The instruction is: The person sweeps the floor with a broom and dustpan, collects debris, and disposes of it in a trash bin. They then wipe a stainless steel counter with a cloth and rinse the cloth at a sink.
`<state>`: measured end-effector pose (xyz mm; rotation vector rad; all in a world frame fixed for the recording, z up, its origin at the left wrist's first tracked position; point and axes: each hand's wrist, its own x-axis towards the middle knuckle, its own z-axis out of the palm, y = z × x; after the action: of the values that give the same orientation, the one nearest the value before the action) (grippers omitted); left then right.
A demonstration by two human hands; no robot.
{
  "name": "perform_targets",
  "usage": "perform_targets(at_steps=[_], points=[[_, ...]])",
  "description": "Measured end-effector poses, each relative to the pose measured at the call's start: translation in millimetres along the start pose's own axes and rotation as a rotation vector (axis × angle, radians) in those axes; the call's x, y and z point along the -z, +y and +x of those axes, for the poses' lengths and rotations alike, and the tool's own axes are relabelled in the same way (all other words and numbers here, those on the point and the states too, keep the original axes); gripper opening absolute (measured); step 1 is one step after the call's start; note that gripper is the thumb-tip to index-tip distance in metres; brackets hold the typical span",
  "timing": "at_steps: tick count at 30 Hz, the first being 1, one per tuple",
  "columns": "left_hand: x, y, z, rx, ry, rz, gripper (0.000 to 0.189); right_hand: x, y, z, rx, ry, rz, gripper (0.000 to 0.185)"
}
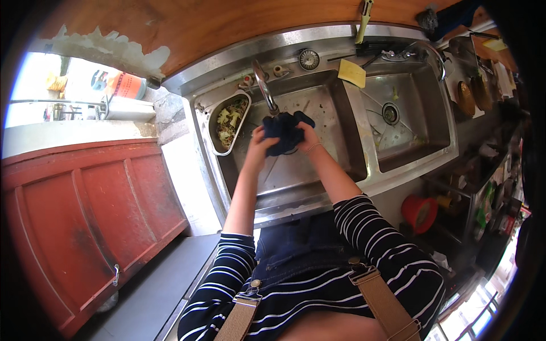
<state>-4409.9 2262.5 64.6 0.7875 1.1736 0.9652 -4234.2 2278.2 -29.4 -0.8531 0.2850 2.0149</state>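
Note:
A dark blue cloth [282,134] is bunched between my two hands, under the spout of a chrome faucet [265,87]. My left hand [259,144] grips the cloth's near left side, with the thumb over it. On the right side, my right hand [308,137] holds another part of the cloth, a thin bracelet at its wrist. Both hands are over the left basin [309,170] of a stainless steel double sink, whose floor is wet and dotted with food bits. Whether water is running cannot be made out.
A corner strainer [212,128] with vegetable scraps sits at the basin's left. A yellow sponge cloth [352,73] lies on the divider beside the right basin [416,149]. Behind are a drain basket [309,59] and a yellow-handled brush [364,21]. A red bucket [409,213] stands lower right.

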Motion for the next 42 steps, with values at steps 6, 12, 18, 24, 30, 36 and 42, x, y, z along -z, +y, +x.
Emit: perform_targets(at_steps=[6,12,18,24,30,36,42], points=[[-46,-38,17,-0.316,0.403,0.816,0.041,-27,42,26,0.129,-0.143,0.185,0.033],[-6,-28,56,0.094,0.568,-0.038,0.026,-34,14,-44,0.139,0.061,-0.047,0.030],[21,15,57,0.213,0.095,-0.104,0.028,18,-20,-63,0.189,0.402,-0.219,0.028],[20,57,45,-0.252,0.180,0.878,0.034,45,-30,-53,0.330,0.589,-0.697,0.035],[0,93,24,-0.013,-0.037,0.448,0.027,10,-28,-64,0.573,0.530,-1.680,0.073],[-20,132,2,-0.177,-0.198,0.806,0.025,-64,17,-27,0.763,-0.179,-1.431,0.087],[23,162,-12,-0.449,0.176,1.255,0.027,-77,0,-13,0.528,-0.057,-1.731,0.041]])
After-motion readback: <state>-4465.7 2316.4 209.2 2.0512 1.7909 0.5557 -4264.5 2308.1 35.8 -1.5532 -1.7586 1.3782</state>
